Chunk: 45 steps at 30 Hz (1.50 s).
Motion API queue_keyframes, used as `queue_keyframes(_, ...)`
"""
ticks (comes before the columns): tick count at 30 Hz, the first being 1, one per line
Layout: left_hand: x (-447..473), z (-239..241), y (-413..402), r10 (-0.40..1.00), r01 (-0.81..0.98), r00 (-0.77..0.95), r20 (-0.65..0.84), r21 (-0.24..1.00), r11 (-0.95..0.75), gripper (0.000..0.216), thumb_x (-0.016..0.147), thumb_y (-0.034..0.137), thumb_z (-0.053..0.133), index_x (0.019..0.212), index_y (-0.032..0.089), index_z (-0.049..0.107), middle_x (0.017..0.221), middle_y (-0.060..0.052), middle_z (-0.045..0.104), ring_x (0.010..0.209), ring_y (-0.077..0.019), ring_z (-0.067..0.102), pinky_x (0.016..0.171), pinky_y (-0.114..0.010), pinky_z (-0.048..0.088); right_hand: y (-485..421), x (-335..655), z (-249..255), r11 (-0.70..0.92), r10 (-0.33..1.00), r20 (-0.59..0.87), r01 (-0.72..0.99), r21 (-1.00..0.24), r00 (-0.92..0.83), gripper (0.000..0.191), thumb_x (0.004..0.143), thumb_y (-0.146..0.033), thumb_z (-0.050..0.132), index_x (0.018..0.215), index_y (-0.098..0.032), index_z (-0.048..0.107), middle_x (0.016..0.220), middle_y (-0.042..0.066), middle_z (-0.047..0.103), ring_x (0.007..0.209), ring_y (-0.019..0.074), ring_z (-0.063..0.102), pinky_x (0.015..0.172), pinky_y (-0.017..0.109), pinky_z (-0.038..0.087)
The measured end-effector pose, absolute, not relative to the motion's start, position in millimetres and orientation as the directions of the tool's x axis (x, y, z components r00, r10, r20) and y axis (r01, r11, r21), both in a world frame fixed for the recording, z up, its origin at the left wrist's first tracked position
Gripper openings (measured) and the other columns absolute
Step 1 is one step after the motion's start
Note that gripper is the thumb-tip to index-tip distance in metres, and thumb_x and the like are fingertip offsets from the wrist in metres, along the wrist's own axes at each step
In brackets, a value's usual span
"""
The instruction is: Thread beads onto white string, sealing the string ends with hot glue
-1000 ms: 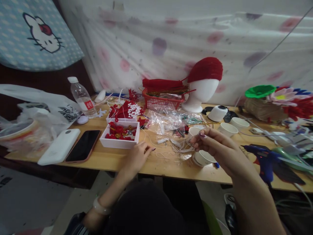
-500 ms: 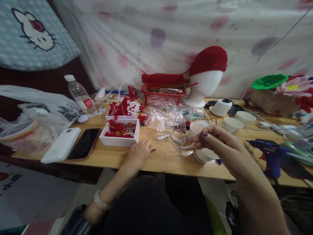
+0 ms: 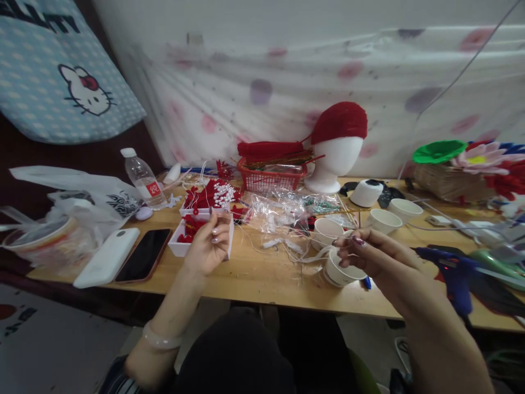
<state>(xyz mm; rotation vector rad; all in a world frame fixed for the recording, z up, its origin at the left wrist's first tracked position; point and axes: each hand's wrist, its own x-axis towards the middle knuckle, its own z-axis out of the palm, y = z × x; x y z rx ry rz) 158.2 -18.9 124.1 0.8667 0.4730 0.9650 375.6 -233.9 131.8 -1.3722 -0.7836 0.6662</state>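
My left hand [image 3: 210, 243] is raised in front of the white box [image 3: 178, 249], its thumb and fingers drawn together in a pinch. Whatever lies between those fingertips is too fine to make out. Red pieces [image 3: 187, 227] fill the box, partly covered by my hand. On the other side my right hand [image 3: 379, 257] hovers by two paper cups, a farther one [image 3: 326, 232] and a nearer one [image 3: 338, 273]. Its fingertips are also pinched, and what they hold is too small to name. White cords [image 3: 301, 253] lie on the table left of the cups.
Behind are a red basket [image 3: 273, 179], a white head form [image 3: 336, 158] in a red cap and clear plastic bags [image 3: 274, 208]. A blue glue gun [image 3: 453, 273] sits at right. A phone [image 3: 145, 254], white slab [image 3: 107, 257] and bottle [image 3: 141, 178] stand left.
My left hand has lifted off the table and moved left, in front of the white box, its fingers now pinched. My right hand keeps its pinch near the cups. The view has tilted up.
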Motion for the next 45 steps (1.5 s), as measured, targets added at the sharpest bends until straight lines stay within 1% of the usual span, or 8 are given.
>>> queue_keyframes(8, 144.6, 172.9, 10.8, 0.901, -0.757, 0.426, 0.085, 0.578, 0.304, 0.041, 0.104, 0.011, 0.025, 0.082, 0.014, 0.060, 0.076, -0.003, 0.063, 0.040, 0.0022, 0.043, 0.038, 0.000, 0.037, -241.9, 371.1, 137.8, 0.041, 0.836, 0.175, 0.259, -0.965, 0.521, 0.032, 0.080, -0.052, 0.073, 0.081, -0.022, 0.063, 0.084, 0.003, 0.063, 0.077, 0.0178, 0.062, 0.069, 0.028, 0.053)
queue_keyframes(14, 142.8, 198.5, 50.5, 0.925, -0.803, 0.367, 0.098, 0.535, 0.262, 0.047, 0.104, 0.011, 0.021, 0.072, 0.014, 0.055, 0.068, -0.002, 0.063, 0.036, 0.0036, 0.042, 0.036, 0.002, 0.034, -245.0, 363.2, 141.1, -0.011, 0.866, 0.225, 0.466, -0.885, 0.447, 0.029, 0.092, -0.052, 0.055, 0.085, -0.023, 0.057, 0.077, 0.002, 0.060, 0.075, 0.0206, 0.059, 0.069, 0.033, 0.047)
queue_keyframes(26, 164.7, 214.1, 47.7, 0.911, -0.692, 0.380, 0.162, 0.703, 0.164, 0.038, 0.101, 0.017, 0.044, 0.066, 0.016, 0.056, 0.072, -0.002, 0.070, 0.036, 0.0023, 0.039, 0.032, -0.005, 0.028, -218.9, 350.5, 129.7, -0.116, 0.806, 0.349, 0.705, -0.699, 0.478, 0.018, 0.090, -0.035, 0.050, 0.082, -0.023, 0.061, 0.075, 0.005, 0.067, 0.069, 0.0237, 0.061, 0.064, 0.036, 0.045)
queue_keyframes(29, 172.8, 227.5, 42.6, 0.890, -0.620, 0.364, 0.273, 0.785, 0.013, 0.034, 0.098, 0.020, 0.051, 0.066, 0.016, 0.063, 0.075, -0.005, 0.072, 0.036, -0.0002, 0.038, 0.029, -0.011, 0.024, -216.4, 351.6, 127.8, -0.146, 0.815, 0.327, 0.715, -0.684, 0.479, 0.019, 0.089, -0.033, 0.048, 0.086, -0.023, 0.065, 0.082, 0.008, 0.072, 0.075, 0.0272, 0.066, 0.066, 0.039, 0.048)
queue_keyframes(31, 176.1, 232.2, 37.6, 0.831, -0.492, 0.390, 0.397, 0.852, -0.176, 0.033, 0.095, 0.027, 0.056, 0.066, 0.016, 0.067, 0.062, -0.005, 0.068, 0.034, -0.0026, 0.034, 0.028, -0.017, 0.019, -217.6, 352.3, 128.8, -0.181, 0.817, 0.305, 0.718, -0.672, 0.490, 0.020, 0.089, -0.032, 0.049, 0.091, -0.023, 0.067, 0.088, 0.009, 0.073, 0.081, 0.0301, 0.067, 0.069, 0.042, 0.049)
queue_keyframes(35, 179.6, 230.8, 18.9, 0.643, -0.275, 0.596, 0.481, 0.875, -0.399, 0.033, 0.086, 0.044, 0.065, 0.067, 0.018, 0.071, 0.037, 0.000, 0.047, 0.032, -0.0070, 0.029, 0.032, -0.023, 0.014, -211.7, 343.8, 140.2, -0.100, 0.789, 0.350, 0.668, -0.737, 0.505, 0.024, 0.092, -0.040, 0.052, 0.100, -0.023, 0.067, 0.097, 0.010, 0.073, 0.088, 0.0288, 0.068, 0.077, 0.044, 0.051)
queue_keyframes(41, 186.7, 212.4, -18.8, 0.462, -0.157, 0.829, 0.316, 0.923, -0.351, 0.031, 0.078, 0.049, 0.072, 0.070, 0.020, 0.065, 0.043, 0.002, 0.051, 0.034, -0.0077, 0.037, 0.035, -0.021, 0.019, -160.8, 308.1, 160.0, 0.365, 0.771, 0.442, 0.251, -0.896, 0.458, 0.034, 0.092, -0.042, 0.060, 0.119, -0.022, 0.052, 0.118, 0.010, 0.065, 0.108, 0.0202, 0.062, 0.090, 0.034, 0.051)
queue_keyframes(45, 189.6, 195.0, -30.5, 0.484, -0.162, 0.823, 0.297, 0.940, -0.301, 0.032, 0.075, 0.045, 0.077, 0.070, 0.020, 0.057, 0.050, 0.006, 0.049, 0.037, -0.0058, 0.037, 0.036, -0.019, 0.023, -137.4, 293.1, 151.7, 0.387, 0.854, 0.375, 0.040, -0.921, 0.361, 0.029, 0.096, -0.047, 0.055, 0.109, -0.021, 0.053, 0.077, -0.002, 0.060, 0.063, 0.0104, 0.057, 0.059, 0.024, 0.047)
